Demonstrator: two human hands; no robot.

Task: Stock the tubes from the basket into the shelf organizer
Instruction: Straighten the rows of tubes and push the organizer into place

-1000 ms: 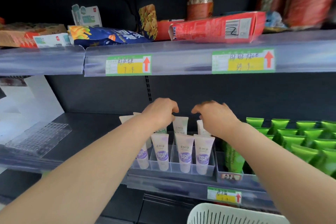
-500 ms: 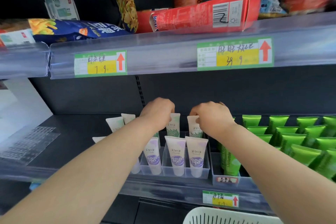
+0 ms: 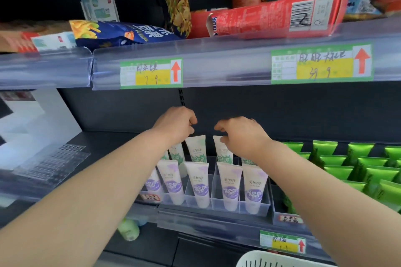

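On the dark lower shelf (image 3: pixel 104 143), 1 clear dimpled plastic sheet (image 3: pixel 50 165) lay at the far left. The left hand (image 3: pixel 175 124) hung over the clear plastic shelf organizer (image 3: pixel 217 204), its fingers curled together above 1 of the white plastic tubes with green print (image 3: pixel 196 149). Whether they clamped it could not be told. At least 4 of these stood in the back row, with 5 white plastic tubes with purple print (image 3: pixel 198 182) in front. The right hand (image 3: pixel 243 136) had its fingers curled onto the top edge of another back-row tube. Bright green plastic tubes (image 3: pixel 334 171) filled the neighbouring bin, overlapping too much to count. 1 white slotted plastic basket (image 3: pixel 271 260) showed below.
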